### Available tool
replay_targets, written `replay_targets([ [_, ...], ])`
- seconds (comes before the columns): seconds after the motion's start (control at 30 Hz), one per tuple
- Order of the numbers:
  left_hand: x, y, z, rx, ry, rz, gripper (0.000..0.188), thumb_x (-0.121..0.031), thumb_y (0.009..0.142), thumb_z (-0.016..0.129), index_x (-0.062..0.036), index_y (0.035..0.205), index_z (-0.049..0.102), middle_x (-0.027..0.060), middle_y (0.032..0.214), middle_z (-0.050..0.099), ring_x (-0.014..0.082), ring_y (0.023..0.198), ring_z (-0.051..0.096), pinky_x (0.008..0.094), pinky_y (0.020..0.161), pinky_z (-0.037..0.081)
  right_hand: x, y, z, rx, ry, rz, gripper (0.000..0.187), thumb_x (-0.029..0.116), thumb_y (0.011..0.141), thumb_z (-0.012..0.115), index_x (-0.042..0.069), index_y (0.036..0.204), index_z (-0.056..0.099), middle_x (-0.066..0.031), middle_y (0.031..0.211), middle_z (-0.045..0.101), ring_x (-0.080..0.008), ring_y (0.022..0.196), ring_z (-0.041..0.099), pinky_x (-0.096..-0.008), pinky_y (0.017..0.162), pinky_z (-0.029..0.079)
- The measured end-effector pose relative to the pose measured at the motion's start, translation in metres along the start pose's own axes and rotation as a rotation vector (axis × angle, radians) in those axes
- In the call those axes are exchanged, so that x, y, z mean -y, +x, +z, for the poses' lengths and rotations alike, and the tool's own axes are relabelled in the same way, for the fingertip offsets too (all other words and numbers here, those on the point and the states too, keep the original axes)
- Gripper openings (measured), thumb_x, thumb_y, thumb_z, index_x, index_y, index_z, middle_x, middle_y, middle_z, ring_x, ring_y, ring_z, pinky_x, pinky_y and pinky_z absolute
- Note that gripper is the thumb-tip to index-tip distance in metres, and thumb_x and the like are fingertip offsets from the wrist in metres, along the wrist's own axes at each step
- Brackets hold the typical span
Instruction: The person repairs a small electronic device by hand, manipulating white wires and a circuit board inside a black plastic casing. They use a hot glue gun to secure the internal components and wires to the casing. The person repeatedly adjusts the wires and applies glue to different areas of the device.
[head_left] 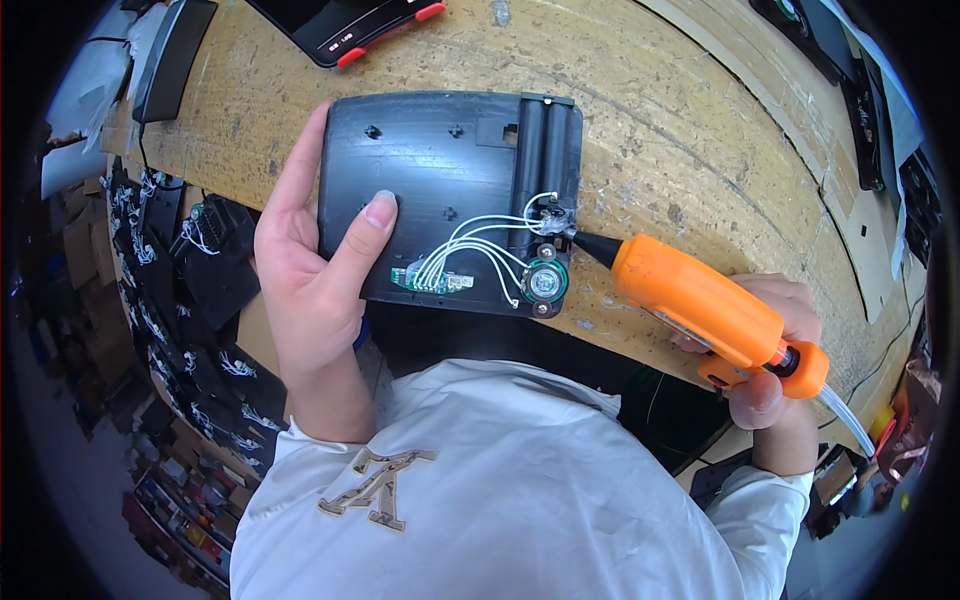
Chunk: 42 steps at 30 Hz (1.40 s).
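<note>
My left hand (pixel 322 250) grips the left side of a black plastic housing (pixel 425 165), thumb on its inner face. White wires (pixel 478 235) run from a small green circuit board (pixel 432 279) at the housing's lower edge to its right side. A round part with a green rim (pixel 544 281) sits in the lower right corner. In my right hand (pixel 775 330) is an orange hot glue gun (pixel 700 300), with a clear glue stick (pixel 847 420) sticking out of its back. Its black nozzle (pixel 597 247) meets a shiny clear blob (pixel 556 221) by the wire ends.
The worn wooden table (pixel 660 130) lies under the housing. A dark screen device with red corners (pixel 340 25) rests at the far edge, a black stand-like part (pixel 172 60) at far left. Several black housings with white wires (pixel 200 330) are stacked on the left. Cardboard (pixel 830 150) lies at right.
</note>
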<state>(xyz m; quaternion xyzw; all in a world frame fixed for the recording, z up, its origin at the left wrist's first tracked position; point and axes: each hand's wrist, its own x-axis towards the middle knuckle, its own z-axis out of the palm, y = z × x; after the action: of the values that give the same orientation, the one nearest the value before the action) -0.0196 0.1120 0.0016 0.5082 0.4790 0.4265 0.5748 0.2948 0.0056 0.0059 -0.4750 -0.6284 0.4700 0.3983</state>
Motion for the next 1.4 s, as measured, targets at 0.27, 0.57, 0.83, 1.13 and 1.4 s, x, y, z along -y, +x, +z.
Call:
replay_targets([
  [0.27, 0.001, 0.001, -0.002, 0.022, -0.021, 0.0, 0.066, 0.003, 0.087, 0.065, 0.0159, 0.144, 0.033, 0.0224, 0.132, 0.057, 0.0218, 0.121, 0.057, 0.0313, 0.105, 0.041, -0.002, -0.002, 0.002, -0.048, 0.039, -0.006, 0.069, 0.069, 0.083, 0.063, 0.001, 0.082, 0.064, -0.0041, 0.059, 0.049, -0.0217, 0.049, 0.051, -0.0324, 0.048, 0.038],
  [0.57, 0.002, 0.001, -0.003, 0.021, -0.026, 0.009, 0.066, 0.003, 0.087, 0.065, 0.0161, 0.144, 0.032, 0.0227, 0.134, 0.055, 0.0222, 0.122, 0.056, 0.032, 0.106, 0.04, -0.001, -0.005, 0.004, -0.094, 0.026, 0.029, 0.068, 0.069, 0.084, 0.061, 0.002, 0.079, 0.063, -0.0042, 0.06, 0.051, -0.0218, 0.05, 0.053, -0.032, 0.049, 0.04],
  [0.83, -0.001, 0.0, -0.001, 0.028, -0.013, 0.0, 0.067, 0.004, 0.087, 0.064, 0.015, 0.145, 0.032, 0.0218, 0.134, 0.056, 0.0216, 0.122, 0.055, 0.0316, 0.106, 0.04, 0.003, 0.0, 0.01, -0.136, 0.038, 0.043, 0.065, 0.069, 0.085, 0.06, 0.004, 0.075, 0.062, -0.0023, 0.058, 0.051, -0.0207, 0.048, 0.052, -0.0322, 0.047, 0.039],
  [1.13, 0.001, -0.001, 0.0, 0.026, 0.0, 0.026, 0.068, 0.004, 0.087, 0.065, 0.0148, 0.145, 0.032, 0.0211, 0.134, 0.055, 0.0212, 0.122, 0.056, 0.0314, 0.105, 0.04, 0.004, 0.0, 0.011, -0.112, 0.021, 0.055, 0.065, 0.069, 0.084, 0.06, 0.004, 0.074, 0.061, -0.0024, 0.057, 0.05, -0.0207, 0.047, 0.051, -0.0327, 0.047, 0.037],
  [1.4, 0.002, 0.0, -0.001, 0.045, 0.012, 0.026, 0.068, 0.004, 0.087, 0.065, 0.0145, 0.145, 0.031, 0.0206, 0.134, 0.055, 0.0217, 0.122, 0.055, 0.0317, 0.105, 0.04, 0.007, 0.002, 0.011, -0.102, -0.029, 0.063, 0.064, 0.067, 0.083, 0.063, 0.004, 0.074, 0.06, -0.0031, 0.056, 0.046, -0.0217, 0.046, 0.048, -0.0343, 0.046, 0.034],
])
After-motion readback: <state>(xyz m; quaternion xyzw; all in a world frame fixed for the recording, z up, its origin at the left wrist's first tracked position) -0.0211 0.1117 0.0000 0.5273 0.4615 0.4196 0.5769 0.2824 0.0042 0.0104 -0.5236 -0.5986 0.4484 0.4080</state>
